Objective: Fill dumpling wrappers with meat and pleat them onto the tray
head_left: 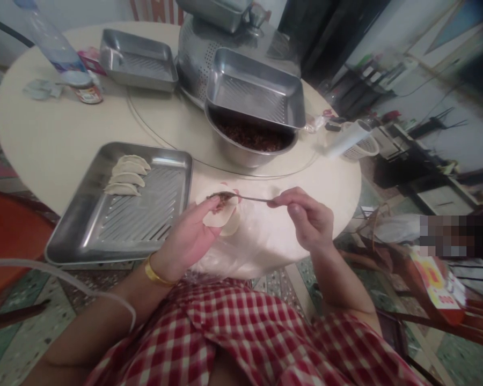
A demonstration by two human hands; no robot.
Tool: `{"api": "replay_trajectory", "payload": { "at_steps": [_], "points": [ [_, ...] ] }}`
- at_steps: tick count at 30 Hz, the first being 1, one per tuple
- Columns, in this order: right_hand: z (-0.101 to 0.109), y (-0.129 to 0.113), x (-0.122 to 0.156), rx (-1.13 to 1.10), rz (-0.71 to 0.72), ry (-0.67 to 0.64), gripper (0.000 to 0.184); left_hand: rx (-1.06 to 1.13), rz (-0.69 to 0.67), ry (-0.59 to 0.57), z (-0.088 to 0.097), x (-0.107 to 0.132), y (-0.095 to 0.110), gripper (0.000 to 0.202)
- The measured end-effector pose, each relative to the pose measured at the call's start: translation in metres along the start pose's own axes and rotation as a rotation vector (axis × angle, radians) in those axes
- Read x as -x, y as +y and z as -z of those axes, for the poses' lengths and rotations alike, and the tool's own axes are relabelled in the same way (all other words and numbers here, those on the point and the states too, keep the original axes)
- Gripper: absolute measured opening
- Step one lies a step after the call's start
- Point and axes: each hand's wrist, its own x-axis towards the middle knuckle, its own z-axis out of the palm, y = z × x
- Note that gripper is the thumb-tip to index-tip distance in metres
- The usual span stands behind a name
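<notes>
My left hand (pixel 199 225) cradles a round, pale dumpling wrapper (pixel 218 216), its fingers curled under and around the edge. Dark minced filling (pixel 224 199) lies on the upper part of that wrapper. My right hand (pixel 306 214) grips the handle of a metal spoon (pixel 251 199), whose bowl rests in the filling over the wrapper. To the left, several folded dumplings (pixel 126 174) sit in a row in a shallow steel tray (pixel 187 185). More dark filling (pixel 251 136) shows in a steel bowl (pixel 247 158) beyond my hands, partly covered by a tray.
A deep steel tray (pixel 261 119) rests on the bowl's rim. Behind stand another steel tray (pixel 145 80) and a large perforated steel pot (pixel 193 59). A jar (pixel 89 94) and plastic bottle (pixel 50 37) are at the back left; a white basket (pixel 364 148) is at right.
</notes>
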Motion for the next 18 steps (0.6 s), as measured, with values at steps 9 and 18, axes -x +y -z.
{"api": "replay_trajectory", "payload": {
  "at_steps": [9,18],
  "points": [
    [-0.013,-0.013,0.007,0.057,0.101,0.037,0.027,0.004,-0.032,-0.022,-0.003,0.001,0.001,0.016],
    [-0.019,-0.001,0.004,-0.154,-0.149,0.25,0.019,0.049,0.016,0.102,-0.008,0.002,0.006,0.019]
  ]
}}
